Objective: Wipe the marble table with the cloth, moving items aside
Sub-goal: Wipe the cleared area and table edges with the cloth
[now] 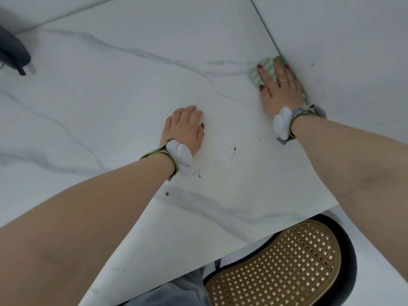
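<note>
The white marble table [123, 89] with grey veins fills most of the view. My right hand [279, 85] lies flat with straight fingers on a green-and-white striped cloth [266, 68], pressing it against the table's far right edge. My left hand [184, 128] rests on the marble near the middle, its fingers curled under and holding nothing. Brown crumbs [234, 149] are scattered on the marble between and below my two wrists. Both wrists carry white strapped devices.
A dark grey object [13, 51] sits at the far left edge of the table. A chair with a woven cane seat [284, 263] stands tucked at the table's near right corner. Pale floor [344, 40] lies beyond the right edge.
</note>
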`<state>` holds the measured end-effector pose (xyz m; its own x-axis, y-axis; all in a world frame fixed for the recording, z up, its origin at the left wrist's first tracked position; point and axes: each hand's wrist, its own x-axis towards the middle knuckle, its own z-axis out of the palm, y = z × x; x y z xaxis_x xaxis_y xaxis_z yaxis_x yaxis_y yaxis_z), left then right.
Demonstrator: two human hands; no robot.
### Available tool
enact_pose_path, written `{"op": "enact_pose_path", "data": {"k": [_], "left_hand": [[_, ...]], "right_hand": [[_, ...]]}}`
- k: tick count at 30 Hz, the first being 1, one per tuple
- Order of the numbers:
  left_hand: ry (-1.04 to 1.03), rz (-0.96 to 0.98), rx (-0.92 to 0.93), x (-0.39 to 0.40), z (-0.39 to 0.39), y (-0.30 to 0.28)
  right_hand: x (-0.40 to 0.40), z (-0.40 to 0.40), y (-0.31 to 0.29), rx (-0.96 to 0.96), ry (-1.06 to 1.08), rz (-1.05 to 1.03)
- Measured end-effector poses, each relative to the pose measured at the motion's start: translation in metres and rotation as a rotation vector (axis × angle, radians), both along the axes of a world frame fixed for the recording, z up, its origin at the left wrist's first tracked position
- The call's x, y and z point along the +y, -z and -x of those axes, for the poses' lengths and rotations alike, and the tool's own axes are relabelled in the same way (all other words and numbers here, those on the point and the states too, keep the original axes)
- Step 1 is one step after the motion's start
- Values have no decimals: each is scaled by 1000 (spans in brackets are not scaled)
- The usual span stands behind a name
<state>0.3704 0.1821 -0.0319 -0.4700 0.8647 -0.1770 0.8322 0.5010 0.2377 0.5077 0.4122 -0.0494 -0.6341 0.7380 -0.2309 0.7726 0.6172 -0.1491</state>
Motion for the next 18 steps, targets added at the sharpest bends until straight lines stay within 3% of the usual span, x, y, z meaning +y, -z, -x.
{"op": "enact_pose_path", "data": {"k": [9,18], "left_hand": [[-43,-33,13,-28,8,-5],[-101,4,7,-75,-4,-6]], "right_hand": [[-45,-28,2,-3,74,-10],[-181,11,-2,53,-129,36]]}}
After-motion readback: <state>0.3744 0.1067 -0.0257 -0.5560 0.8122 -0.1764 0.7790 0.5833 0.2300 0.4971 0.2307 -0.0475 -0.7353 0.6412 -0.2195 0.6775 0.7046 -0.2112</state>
